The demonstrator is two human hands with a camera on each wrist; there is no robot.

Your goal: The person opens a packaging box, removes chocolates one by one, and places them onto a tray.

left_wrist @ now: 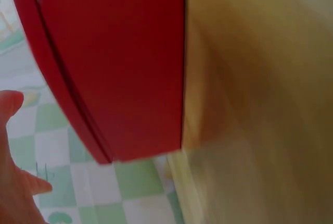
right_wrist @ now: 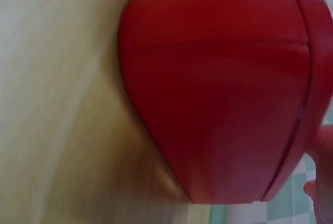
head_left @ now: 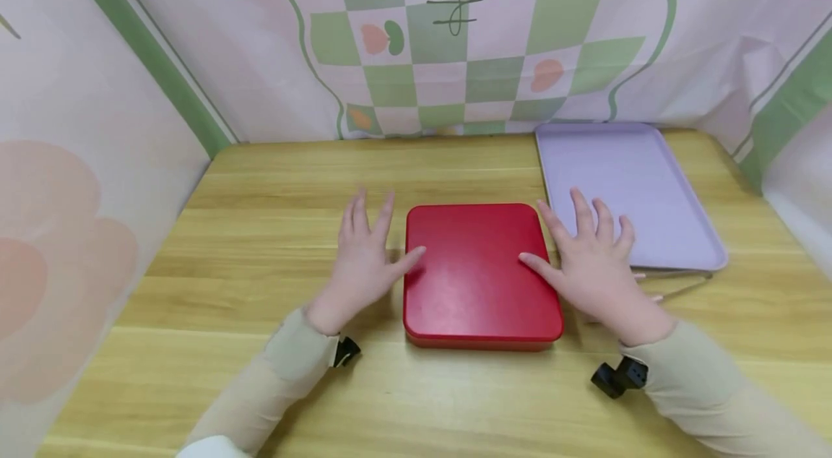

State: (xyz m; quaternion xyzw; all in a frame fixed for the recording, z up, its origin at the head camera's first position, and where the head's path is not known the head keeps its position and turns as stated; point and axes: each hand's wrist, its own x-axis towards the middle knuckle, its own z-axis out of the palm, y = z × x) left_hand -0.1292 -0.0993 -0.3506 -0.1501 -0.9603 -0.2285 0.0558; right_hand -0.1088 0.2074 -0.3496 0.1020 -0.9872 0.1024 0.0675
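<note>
Box: a flat red box [head_left: 481,274] with rounded corners lies lid-up in the middle of the wooden table [head_left: 260,227], its right far corner just beside the tray.
Left hand: the left hand [head_left: 364,263] is at the box's left edge, palm down, fingers straight and spread, pointing away from the person; the thumb tip touches the lid's left rim. It holds nothing.
Right hand: the right hand [head_left: 588,266] mirrors it at the right edge, fingers straight and fanned, thumb tip resting on the lid's right rim. It grips nothing; its fingers lie over the tray's near left corner.
Arms: both forearms, in beige sleeves [head_left: 292,357], angle inward from the near edge.
Tray: a lilac tray [head_left: 637,183] lies at the far right.
Wrist views: blurred; both show the red box [left_wrist: 119,62] close up, seam [right_wrist: 307,99] visible.
</note>
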